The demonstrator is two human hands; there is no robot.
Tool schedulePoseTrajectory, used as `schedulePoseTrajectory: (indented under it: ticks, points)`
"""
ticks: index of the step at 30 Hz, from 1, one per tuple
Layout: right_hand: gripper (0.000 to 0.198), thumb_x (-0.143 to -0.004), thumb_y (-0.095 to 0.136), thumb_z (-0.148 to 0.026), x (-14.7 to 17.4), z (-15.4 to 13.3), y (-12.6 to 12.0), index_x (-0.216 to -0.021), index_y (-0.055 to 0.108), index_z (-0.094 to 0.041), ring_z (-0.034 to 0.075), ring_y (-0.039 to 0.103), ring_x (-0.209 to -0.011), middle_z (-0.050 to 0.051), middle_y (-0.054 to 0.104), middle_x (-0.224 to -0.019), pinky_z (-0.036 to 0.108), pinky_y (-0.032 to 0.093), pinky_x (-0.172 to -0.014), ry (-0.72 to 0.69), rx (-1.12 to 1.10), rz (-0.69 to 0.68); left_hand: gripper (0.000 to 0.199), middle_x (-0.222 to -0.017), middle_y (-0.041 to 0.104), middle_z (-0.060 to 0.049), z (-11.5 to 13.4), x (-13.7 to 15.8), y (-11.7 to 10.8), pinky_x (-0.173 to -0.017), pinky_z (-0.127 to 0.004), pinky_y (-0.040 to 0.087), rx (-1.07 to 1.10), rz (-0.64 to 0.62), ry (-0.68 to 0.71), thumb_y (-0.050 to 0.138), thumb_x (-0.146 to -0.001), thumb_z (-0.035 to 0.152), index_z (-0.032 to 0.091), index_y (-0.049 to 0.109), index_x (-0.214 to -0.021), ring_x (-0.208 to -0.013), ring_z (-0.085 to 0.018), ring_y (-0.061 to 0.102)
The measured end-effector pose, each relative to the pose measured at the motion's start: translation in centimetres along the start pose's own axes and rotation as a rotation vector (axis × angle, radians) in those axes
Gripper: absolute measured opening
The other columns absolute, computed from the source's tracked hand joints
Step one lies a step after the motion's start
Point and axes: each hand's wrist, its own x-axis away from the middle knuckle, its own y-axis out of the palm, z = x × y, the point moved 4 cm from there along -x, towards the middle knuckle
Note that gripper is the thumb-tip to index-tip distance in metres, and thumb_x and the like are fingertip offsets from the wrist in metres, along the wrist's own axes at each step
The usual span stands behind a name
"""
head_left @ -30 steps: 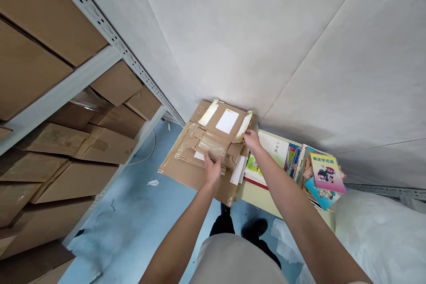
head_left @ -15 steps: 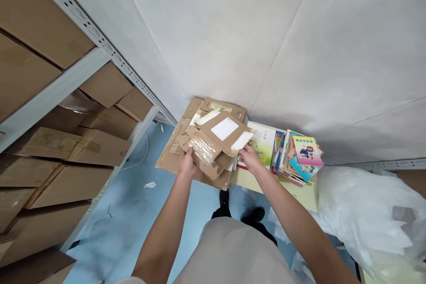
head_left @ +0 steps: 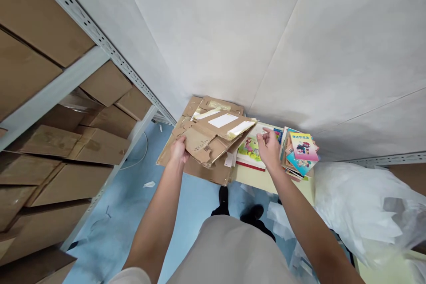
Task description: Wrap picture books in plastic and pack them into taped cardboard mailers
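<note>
My left hand (head_left: 180, 149) is closed on the left edge of a flattened cardboard box (head_left: 214, 129), which has white labels and torn, taped flaps. This piece tilts up at its right side above more flattened cardboard (head_left: 208, 175). My right hand (head_left: 270, 148) is off the cardboard, with its thumb and fingers apart and nothing between them. It hovers over a picture book (head_left: 246, 153) with a girl on the cover, partly covering it. Just right of that hand stands a stack of children's books (head_left: 302, 147), topped by a yellow and pink one.
The pale yellow table (head_left: 244, 177) stands against a grey wall (head_left: 216, 40). Shelving (head_left: 89, 64) packed with cardboard boxes (head_left: 80, 182) rises on the left. A large white plastic bag (head_left: 356, 199) bulges at the right. Paper scraps (head_left: 149, 184) lie on the blue floor (head_left: 133, 213).
My right hand has let go of the flattened box and moved right, over the picture book. The box has tilted, its right side raised, while my left hand keeps hold and has shifted slightly left.
</note>
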Motion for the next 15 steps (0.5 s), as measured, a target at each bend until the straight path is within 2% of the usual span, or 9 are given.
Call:
schedulePoseTrajectory:
  ticks: [2, 3, 6, 8, 10, 12, 14, 15]
  points:
    - [0.050, -0.081, 0.052, -0.044, -0.8, -2.1, -0.6, -0.122, 0.052, -0.017, 0.027, 0.054, -0.099, 0.012, 0.059, -0.103, 0.043, 0.043, -0.088, -0.161, 0.118, 0.021, 0.021, -0.091, 0.067, -0.003, 1.0, 0.0, 0.0, -0.083, -0.036, 0.054, -0.021, -0.060, 0.134, 0.059, -0.075, 0.016, 0.022, 0.057, -0.096, -0.085, -0.018, 0.067]
    - [0.052, -0.078, 0.056, -0.044, -1.1, -3.0, -0.4, -0.122, 0.053, -0.017, 0.029, 0.052, -0.106, 0.014, 0.057, -0.111, 0.045, 0.041, -0.092, -0.234, 0.169, -0.019, 0.023, -0.094, 0.067, -0.002, 1.4, 0.2, 0.0, -0.085, -0.036, 0.053, -0.035, -0.107, 0.217, 0.061, -0.075, 0.016, 0.023, 0.056, -0.096, -0.087, -0.017, 0.066]
    - [0.061, -0.073, 0.065, -0.039, -2.0, -5.6, 1.7, -0.128, 0.050, -0.018, 0.033, 0.042, -0.122, 0.016, 0.046, -0.132, 0.048, 0.036, -0.099, -0.424, 0.273, -0.243, 0.026, -0.103, 0.066, -0.001, 2.0, 1.3, 0.4, -0.093, -0.034, 0.048, -0.104, -0.300, 0.434, 0.066, -0.074, 0.022, 0.024, 0.056, -0.097, -0.096, -0.017, 0.063]
    - [0.072, -0.073, 0.066, -0.032, -2.5, -7.4, 3.3, -0.138, 0.038, -0.021, 0.032, 0.032, -0.132, 0.015, 0.034, -0.145, 0.048, 0.032, -0.103, -0.544, 0.316, -0.363, 0.029, -0.106, 0.066, -0.004, 2.1, 2.4, 0.7, -0.096, -0.034, 0.046, -0.154, -0.392, 0.515, 0.069, -0.072, 0.026, 0.023, 0.057, -0.098, -0.102, -0.018, 0.061]
    - [0.082, -0.074, 0.065, -0.025, -3.3, -9.1, 4.3, -0.145, 0.024, -0.025, 0.031, 0.021, -0.138, 0.011, 0.022, -0.152, 0.048, 0.027, -0.106, -0.634, 0.363, -0.406, 0.032, -0.105, 0.066, -0.005, 2.1, 3.4, 0.8, -0.096, -0.033, 0.045, -0.169, -0.404, 0.525, 0.072, -0.070, 0.028, 0.022, 0.058, -0.098, -0.105, -0.020, 0.060]
    - [0.087, -0.074, 0.064, -0.021, -4.5, -10.6, 4.6, -0.147, 0.017, -0.025, 0.030, 0.014, -0.141, 0.011, 0.017, -0.154, 0.050, 0.021, -0.108, -0.669, 0.415, -0.390, 0.034, -0.104, 0.066, -0.006, 2.0, 4.1, 0.7, -0.095, -0.033, 0.045, -0.158, -0.399, 0.485, 0.075, -0.068, 0.028, 0.021, 0.059, -0.098, -0.105, -0.021, 0.061]
    - [0.086, -0.075, 0.063, -0.020, -5.9, -11.7, 4.5, -0.147, 0.017, -0.025, 0.032, 0.017, -0.140, 0.012, 0.023, -0.152, 0.055, 0.016, -0.107, -0.674, 0.465, -0.387, 0.037, -0.105, 0.067, -0.006, 2.1, 4.5, 0.6, -0.094, -0.033, 0.046, -0.152, -0.418, 0.451, 0.077, -0.065, 0.027, 0.021, 0.061, -0.098, -0.104, -0.021, 0.061]
    - [0.080, -0.075, 0.061, -0.019, -6.5, -12.0, 4.5, -0.145, 0.022, -0.025, 0.032, 0.025, -0.137, 0.013, 0.033, -0.147, 0.056, 0.014, -0.106, -0.671, 0.489, -0.409, 0.038, -0.106, 0.067, -0.006, 2.1, 4.5, 0.5, -0.094, -0.033, 0.047, -0.149, -0.439, 0.443, 0.077, -0.064, 0.026, 0.022, 0.061, -0.099, -0.104, -0.021, 0.061]
